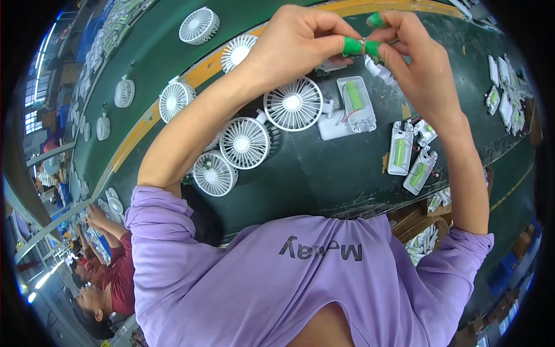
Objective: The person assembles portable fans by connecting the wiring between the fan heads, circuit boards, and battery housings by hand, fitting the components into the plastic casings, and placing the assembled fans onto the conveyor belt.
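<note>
Above the far side of the green bench, my left hand [306,37] and my right hand [413,58] meet fingertip to fingertip. Green tape wraps the thumb and finger ends. Each hand is pinched closed; whatever sits between them is too small to name. Just below the fingertips a small white plastic piece [378,70] shows; I cannot tell if it hangs from them or lies on the bench. Nearest under my hands is an opened white handle shell [364,95] with a green battery cell [353,95] and thin red wires. A white caged fan head [293,104] lies beside it.
More fan heads [244,143] lie left, near my left forearm. Opened battery shells [400,148] rest by my right forearm, and white parts [509,95] are piled far right. Boxes of parts [425,243] stand below the bench edge. A belt [156,58] carries fans; a co-worker [118,266] sits left.
</note>
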Motion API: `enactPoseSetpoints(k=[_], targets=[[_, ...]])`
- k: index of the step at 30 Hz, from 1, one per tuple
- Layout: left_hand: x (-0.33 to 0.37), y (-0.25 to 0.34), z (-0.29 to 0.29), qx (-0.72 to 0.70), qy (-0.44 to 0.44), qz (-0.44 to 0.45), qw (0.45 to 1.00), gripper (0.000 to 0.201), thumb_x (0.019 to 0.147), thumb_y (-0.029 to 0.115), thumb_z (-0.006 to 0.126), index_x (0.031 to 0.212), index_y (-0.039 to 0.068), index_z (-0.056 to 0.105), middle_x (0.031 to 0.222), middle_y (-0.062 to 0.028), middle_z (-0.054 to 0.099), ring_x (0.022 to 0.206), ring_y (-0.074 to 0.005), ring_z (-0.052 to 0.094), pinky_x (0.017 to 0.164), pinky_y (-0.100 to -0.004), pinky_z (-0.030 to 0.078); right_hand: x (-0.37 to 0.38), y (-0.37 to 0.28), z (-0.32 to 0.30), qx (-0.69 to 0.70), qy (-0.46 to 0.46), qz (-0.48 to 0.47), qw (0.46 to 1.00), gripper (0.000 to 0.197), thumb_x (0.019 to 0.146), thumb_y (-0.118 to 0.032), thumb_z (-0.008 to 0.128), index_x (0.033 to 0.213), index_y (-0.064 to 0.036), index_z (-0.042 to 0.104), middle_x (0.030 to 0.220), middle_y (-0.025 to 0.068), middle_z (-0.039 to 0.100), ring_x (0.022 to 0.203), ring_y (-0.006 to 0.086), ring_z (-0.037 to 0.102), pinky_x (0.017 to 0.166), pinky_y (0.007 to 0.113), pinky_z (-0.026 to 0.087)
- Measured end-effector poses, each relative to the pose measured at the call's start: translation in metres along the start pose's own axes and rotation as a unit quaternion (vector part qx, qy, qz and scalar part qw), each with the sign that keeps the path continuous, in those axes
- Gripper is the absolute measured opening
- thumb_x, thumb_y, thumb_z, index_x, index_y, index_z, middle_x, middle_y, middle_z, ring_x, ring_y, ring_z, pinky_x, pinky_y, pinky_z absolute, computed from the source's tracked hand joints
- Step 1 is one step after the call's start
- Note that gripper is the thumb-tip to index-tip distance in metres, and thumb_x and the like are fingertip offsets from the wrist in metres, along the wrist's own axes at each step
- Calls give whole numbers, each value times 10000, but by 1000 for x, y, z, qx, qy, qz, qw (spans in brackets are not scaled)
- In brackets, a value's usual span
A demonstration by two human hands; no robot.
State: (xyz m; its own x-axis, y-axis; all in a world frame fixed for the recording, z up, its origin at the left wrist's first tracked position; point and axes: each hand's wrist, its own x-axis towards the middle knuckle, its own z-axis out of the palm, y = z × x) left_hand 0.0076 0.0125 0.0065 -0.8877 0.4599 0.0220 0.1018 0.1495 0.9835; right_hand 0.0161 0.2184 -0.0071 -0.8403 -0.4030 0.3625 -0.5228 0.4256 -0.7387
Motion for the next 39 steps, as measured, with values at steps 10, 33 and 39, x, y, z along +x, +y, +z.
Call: enactPoseSetpoints(k=[10,33,39], targets=[[92,-36,-98,120,183,55,974,321,865,209,643,1081,-24,602,906,-113,663,798,-159,627,709,-272,508,30,31,-22,62,-44,0,997,241,847,-65,606,1075,1,564,950,53,627,918,128,585,794,271,466],[43,-72,-104,276,119,-150,942,205,776,16,639,974,-27,610,761,-51,625,676,-126,574,618,-259,460,-15,31,12,-353,-194,-51,914,202,676,-141,727,834,-24,685,1048,94,588,1028,260,519,921,403,405],[14,-29,-64,239,114,-56,963,165,786,8,639,947,-32,634,747,-17,618,666,-68,543,617,-225,448,-16,47,8,-273,-170,-18,947,142,761,-89,649,872,-13,695,863,106,660,906,266,585,858,388,453]])
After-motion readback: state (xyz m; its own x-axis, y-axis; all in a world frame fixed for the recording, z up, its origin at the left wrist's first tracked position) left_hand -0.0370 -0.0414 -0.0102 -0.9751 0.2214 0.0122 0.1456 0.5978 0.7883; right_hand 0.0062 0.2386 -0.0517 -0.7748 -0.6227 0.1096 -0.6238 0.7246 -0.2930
